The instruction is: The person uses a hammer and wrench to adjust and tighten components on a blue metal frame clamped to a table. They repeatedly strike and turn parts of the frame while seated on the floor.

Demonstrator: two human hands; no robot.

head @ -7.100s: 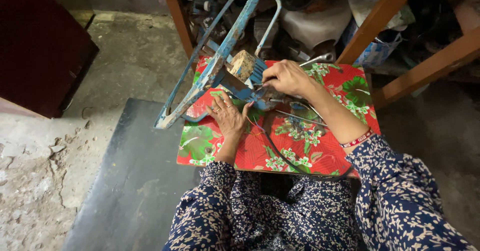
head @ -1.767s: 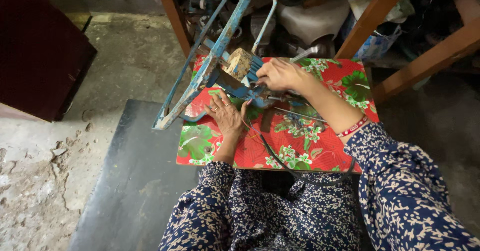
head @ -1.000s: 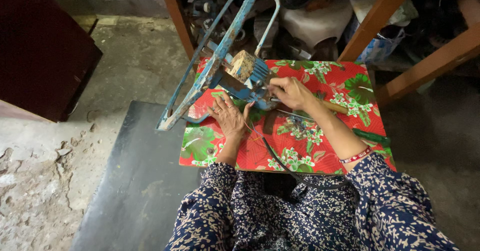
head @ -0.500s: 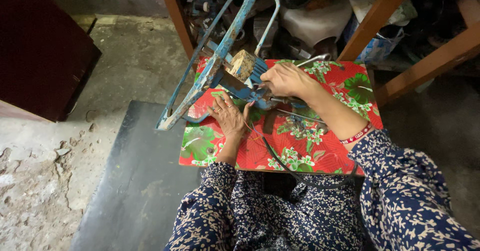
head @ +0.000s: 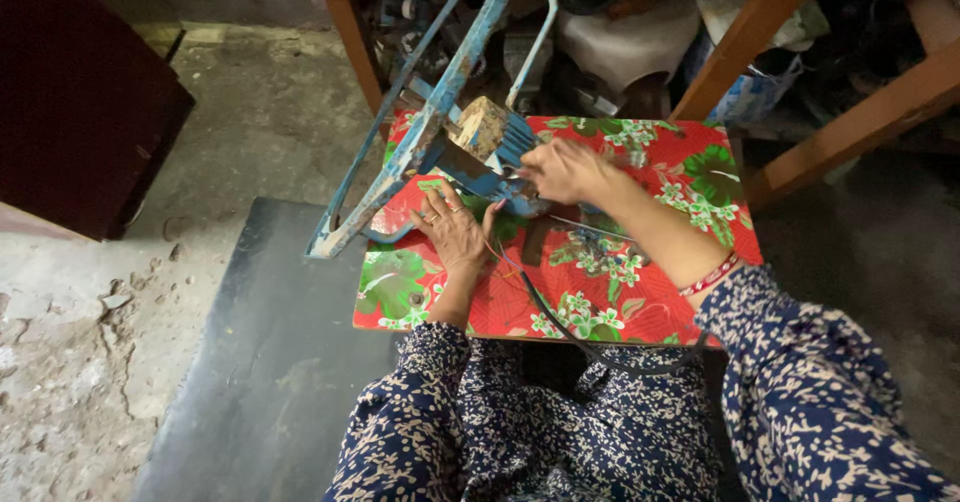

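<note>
A small table with a red flowered cover stands in front of me. On it lies a worn blue metal tool with a long arm and a wooden block at its head. My left hand lies flat on the cover beside the tool's blue base, fingers spread, thin wires under its fingertips. My right hand reaches to the tool's head, fingers pinched on something small that I cannot make out. A black cable runs from the tool over the table's near edge.
A dark flat slab lies on the concrete floor at my left. A dark red cabinet stands at far left. Wooden frame legs and clutter with a white bag crowd the space behind the table.
My right hand has swung out along the cover and back to the tool's head. My left hand has stayed flat in place.
</note>
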